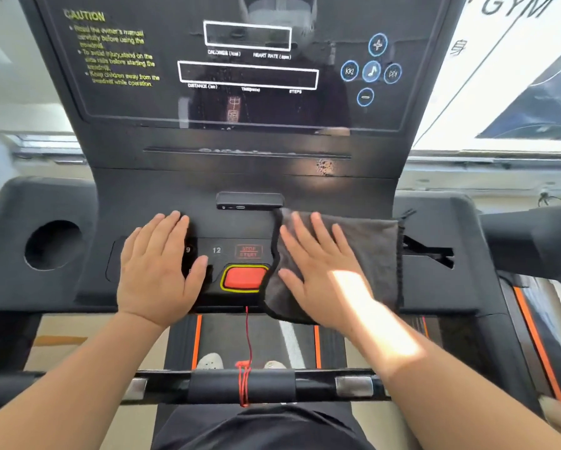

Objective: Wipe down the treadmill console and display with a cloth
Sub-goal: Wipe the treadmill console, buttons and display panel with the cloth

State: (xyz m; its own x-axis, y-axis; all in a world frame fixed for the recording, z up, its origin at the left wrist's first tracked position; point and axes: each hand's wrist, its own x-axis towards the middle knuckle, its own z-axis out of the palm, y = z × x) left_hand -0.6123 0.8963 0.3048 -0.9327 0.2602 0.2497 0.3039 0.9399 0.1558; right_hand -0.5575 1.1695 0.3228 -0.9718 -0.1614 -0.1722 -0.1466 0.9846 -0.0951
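The black treadmill console (246,228) fills the middle of the view, with its dark glossy display (240,69) rising behind it. A dark grey cloth (373,245) lies spread on the right half of the console. My right hand (318,267) presses flat on the cloth with straight, spread fingers. My left hand (157,267) rests flat on the bare left side of the button panel, fingers straight, covering some speed buttons. Between the hands sits the red safety key button (244,278) with a yellow rim.
A red cord (248,336) runs from the safety key down to the front handlebar (240,384). A round cup holder (54,245) sits at the console's left, a slot at the right. A small black device (249,200) lies on the ledge above the buttons.
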